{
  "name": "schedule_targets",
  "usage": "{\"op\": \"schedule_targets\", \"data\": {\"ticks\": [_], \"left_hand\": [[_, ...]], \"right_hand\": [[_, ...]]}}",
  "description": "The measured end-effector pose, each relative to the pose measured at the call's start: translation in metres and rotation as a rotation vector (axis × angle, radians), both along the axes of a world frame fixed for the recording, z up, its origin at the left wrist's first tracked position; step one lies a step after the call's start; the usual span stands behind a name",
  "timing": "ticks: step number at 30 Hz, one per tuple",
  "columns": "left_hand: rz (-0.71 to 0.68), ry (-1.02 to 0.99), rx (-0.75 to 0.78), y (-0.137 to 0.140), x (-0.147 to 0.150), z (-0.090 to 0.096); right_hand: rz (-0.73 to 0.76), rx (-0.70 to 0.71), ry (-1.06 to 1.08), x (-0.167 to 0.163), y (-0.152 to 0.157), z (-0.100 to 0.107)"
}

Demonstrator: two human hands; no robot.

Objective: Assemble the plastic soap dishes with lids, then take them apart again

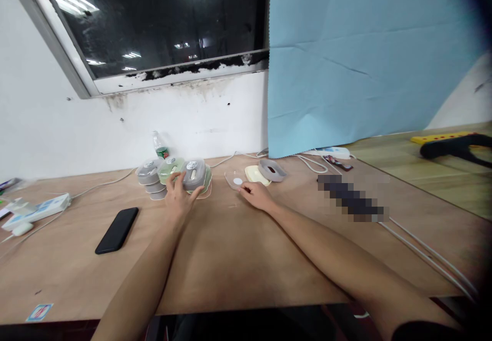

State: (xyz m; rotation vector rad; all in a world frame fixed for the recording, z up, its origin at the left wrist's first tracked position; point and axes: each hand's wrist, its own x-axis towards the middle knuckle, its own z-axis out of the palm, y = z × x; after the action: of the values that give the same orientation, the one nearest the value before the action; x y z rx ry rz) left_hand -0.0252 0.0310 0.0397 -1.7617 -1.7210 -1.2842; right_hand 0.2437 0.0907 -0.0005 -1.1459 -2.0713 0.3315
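My left hand [179, 195] reaches to the stacked small plastic boxes, its fingers spread at the front of a grey box [194, 173] and a green box [169, 167]. Whether the fingertips touch them I cannot tell. Another grey stack [149, 171] stands to the left. My right hand [255, 194] pinches the near edge of a clear plastic lid [232, 177] with a round white spot, low over the table. Just beyond that hand are a cream-coloured piece [257, 174] and a grey oval piece with an opening [277, 171], the two overlapping.
A clear bottle [160, 145] stands behind the boxes by the wall. On the left lie a black phone [117, 230] and a white power strip [36, 211]. White cables [423, 254] and a blurred dark object [351, 198] lie to the right on the wooden table [223, 264].
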Motion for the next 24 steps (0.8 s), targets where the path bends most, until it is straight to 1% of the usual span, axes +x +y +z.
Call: {"op": "schedule_targets", "data": {"ticks": [4,7,12,14,15,18,19,21,24], "left_hand": [[-0.076,0.119,-0.066,-0.005,0.000,-0.007],[-0.095,0.135,-0.103,-0.006,0.001,-0.007],[-0.126,0.140,-0.095,-0.007,0.003,-0.006],[-0.184,0.176,-0.090,-0.008,0.003,-0.008],[-0.236,0.206,-0.098,-0.009,0.003,-0.009],[-0.420,0.307,-0.194,-0.011,0.005,-0.013],[-0.459,0.334,-0.241,-0.010,0.006,-0.014],[-0.479,0.361,-0.323,-0.009,0.008,-0.017],[-0.433,0.332,-0.383,-0.005,0.010,-0.022]], "right_hand": [[-0.002,-0.021,-0.004,0.000,0.000,-0.001],[0.021,-0.036,-0.022,0.000,0.000,-0.001],[0.039,-0.060,-0.035,-0.001,0.000,0.000],[0.040,-0.061,-0.036,-0.001,0.000,0.000],[0.040,-0.061,-0.037,-0.001,0.000,0.000],[0.034,-0.061,-0.039,-0.001,0.000,0.000],[0.032,-0.059,-0.040,-0.001,0.000,-0.001],[0.028,-0.056,-0.046,-0.001,0.000,-0.001],[0.023,-0.054,-0.056,0.000,0.001,-0.002]]}}
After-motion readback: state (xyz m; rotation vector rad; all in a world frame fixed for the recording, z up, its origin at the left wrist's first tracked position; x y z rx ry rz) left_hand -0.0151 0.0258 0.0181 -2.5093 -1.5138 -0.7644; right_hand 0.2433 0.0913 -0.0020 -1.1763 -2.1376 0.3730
